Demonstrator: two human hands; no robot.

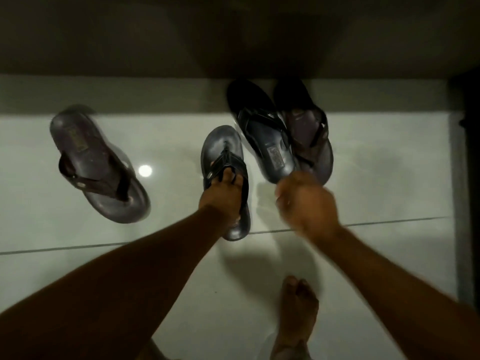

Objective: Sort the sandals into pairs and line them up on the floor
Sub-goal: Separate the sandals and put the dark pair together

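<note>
Four dark sandals lie on the white tiled floor (78,268). My left hand (220,196) grips the strap of a black sandal (220,149) in the middle, its toe end pointing away from me. To its right, a second black sandal (259,131) lies tilted against a brown-strapped sandal (311,141) beside the wall. My right hand (309,203) is blurred, with its fingers curled at the near end of these two. Whether it grips either one is unclear. Another brown-strapped sandal (96,165) lies alone at the left.
A wall base (155,92) runs across the back just behind the sandals. A dark vertical edge (467,178) stands at the far right. My bare foot (298,305) rests on the tiles near the bottom. A lamp's reflection (144,170) glints on the floor.
</note>
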